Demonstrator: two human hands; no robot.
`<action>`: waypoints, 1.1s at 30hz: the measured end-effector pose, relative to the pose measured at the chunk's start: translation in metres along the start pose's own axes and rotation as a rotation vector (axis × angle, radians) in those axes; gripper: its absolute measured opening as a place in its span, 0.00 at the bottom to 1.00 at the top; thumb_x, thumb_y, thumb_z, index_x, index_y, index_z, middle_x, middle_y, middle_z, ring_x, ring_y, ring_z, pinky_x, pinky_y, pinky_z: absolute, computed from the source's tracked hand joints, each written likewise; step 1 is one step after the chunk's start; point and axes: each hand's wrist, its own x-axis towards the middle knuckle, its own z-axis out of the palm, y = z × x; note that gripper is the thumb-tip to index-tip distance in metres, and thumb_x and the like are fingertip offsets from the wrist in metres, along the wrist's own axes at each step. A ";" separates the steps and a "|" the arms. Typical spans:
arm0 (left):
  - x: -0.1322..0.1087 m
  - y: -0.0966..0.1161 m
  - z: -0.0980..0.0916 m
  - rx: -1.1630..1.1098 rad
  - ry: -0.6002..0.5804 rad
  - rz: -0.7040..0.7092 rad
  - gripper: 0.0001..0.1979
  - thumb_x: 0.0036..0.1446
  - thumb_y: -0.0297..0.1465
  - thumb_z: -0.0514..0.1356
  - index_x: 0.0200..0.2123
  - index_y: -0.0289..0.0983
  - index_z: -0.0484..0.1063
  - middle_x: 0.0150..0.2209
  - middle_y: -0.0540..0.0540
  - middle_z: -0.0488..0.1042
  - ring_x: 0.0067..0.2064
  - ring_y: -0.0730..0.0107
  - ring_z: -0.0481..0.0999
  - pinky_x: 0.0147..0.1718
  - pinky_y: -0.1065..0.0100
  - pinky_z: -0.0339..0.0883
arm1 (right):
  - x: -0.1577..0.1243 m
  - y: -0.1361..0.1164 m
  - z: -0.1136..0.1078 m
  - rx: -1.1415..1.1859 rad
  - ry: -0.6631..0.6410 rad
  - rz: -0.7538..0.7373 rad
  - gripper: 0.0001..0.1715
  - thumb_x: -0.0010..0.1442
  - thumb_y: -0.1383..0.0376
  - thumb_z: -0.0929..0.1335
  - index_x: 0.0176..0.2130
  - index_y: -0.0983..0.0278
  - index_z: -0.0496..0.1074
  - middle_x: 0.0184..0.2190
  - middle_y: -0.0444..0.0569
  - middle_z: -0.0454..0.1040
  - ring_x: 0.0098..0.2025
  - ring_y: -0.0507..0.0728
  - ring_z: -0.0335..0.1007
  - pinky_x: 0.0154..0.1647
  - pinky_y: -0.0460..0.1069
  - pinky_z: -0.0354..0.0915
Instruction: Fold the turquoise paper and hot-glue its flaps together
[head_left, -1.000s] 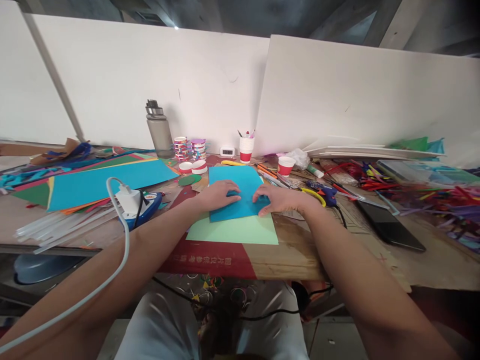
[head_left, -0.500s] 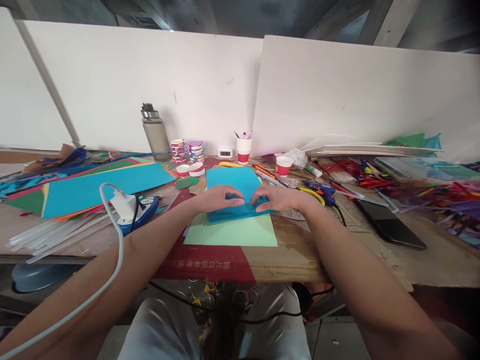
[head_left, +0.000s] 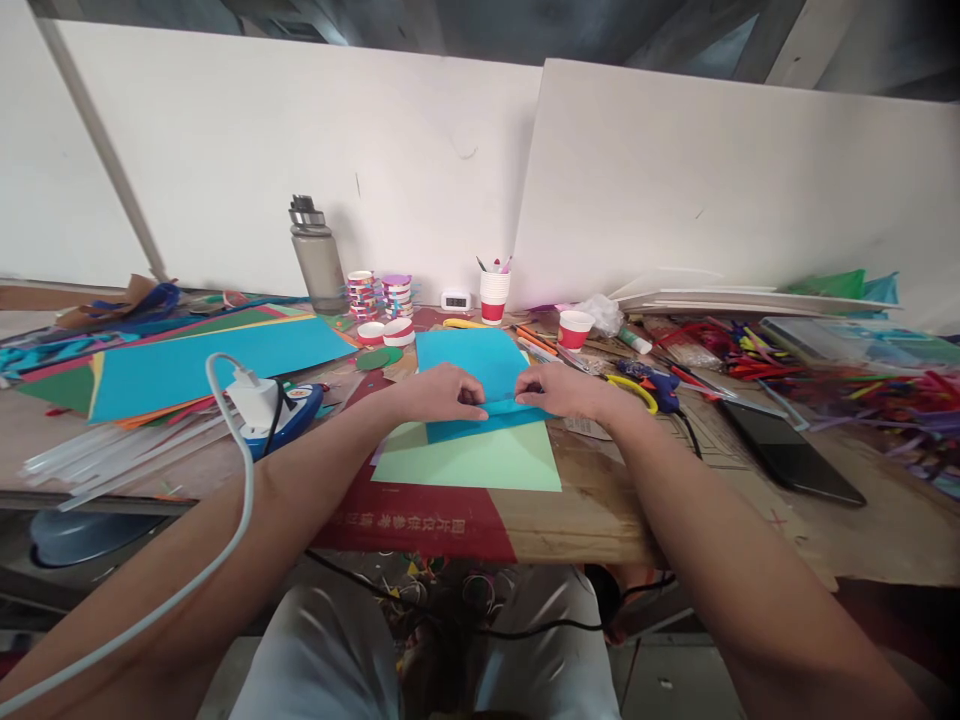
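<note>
Head view: left hand [head_left: 441,392] and right hand [head_left: 561,391] pinch blue sheet [head_left: 471,356] lying lengthwise away

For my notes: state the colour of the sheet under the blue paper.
Light green sheet, head view.

Blue paper sheet [head_left: 471,362], near edge lifted

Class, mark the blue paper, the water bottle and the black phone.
blue paper [head_left: 472,358]: head view, flat upper part.
water bottle [head_left: 319,268]: head view, grey body.
black phone [head_left: 789,453]: head view, dark screen.
</note>
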 end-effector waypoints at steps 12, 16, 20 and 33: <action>-0.001 -0.011 -0.002 -0.100 -0.035 -0.079 0.18 0.53 0.47 0.58 0.32 0.38 0.76 0.32 0.51 0.77 0.32 0.72 0.72 0.29 0.73 0.60 | -0.001 0.007 -0.002 -0.041 -0.049 0.019 0.11 0.56 0.58 0.66 0.34 0.62 0.74 0.30 0.46 0.74 0.31 0.54 0.65 0.30 0.47 0.56; -0.001 -0.011 -0.003 -0.118 -0.042 -0.073 0.19 0.53 0.48 0.58 0.31 0.38 0.75 0.32 0.50 0.77 0.32 0.71 0.72 0.29 0.73 0.60 | 0.001 0.011 -0.001 -0.028 -0.069 0.063 0.14 0.57 0.55 0.66 0.32 0.63 0.73 0.26 0.44 0.71 0.28 0.53 0.63 0.27 0.47 0.53; -0.001 -0.013 -0.003 -0.111 -0.037 -0.095 0.19 0.53 0.48 0.58 0.31 0.37 0.75 0.31 0.50 0.76 0.31 0.72 0.70 0.28 0.73 0.58 | 0.001 0.011 -0.002 -0.026 -0.064 0.091 0.14 0.57 0.56 0.65 0.33 0.63 0.73 0.27 0.44 0.71 0.30 0.53 0.63 0.28 0.47 0.54; 0.001 -0.013 -0.002 -0.132 -0.031 -0.144 0.19 0.51 0.47 0.58 0.29 0.36 0.75 0.27 0.50 0.74 0.29 0.71 0.70 0.27 0.72 0.58 | -0.002 0.002 -0.002 0.159 0.353 0.114 0.14 0.59 0.57 0.65 0.36 0.65 0.74 0.34 0.48 0.77 0.35 0.54 0.69 0.36 0.47 0.61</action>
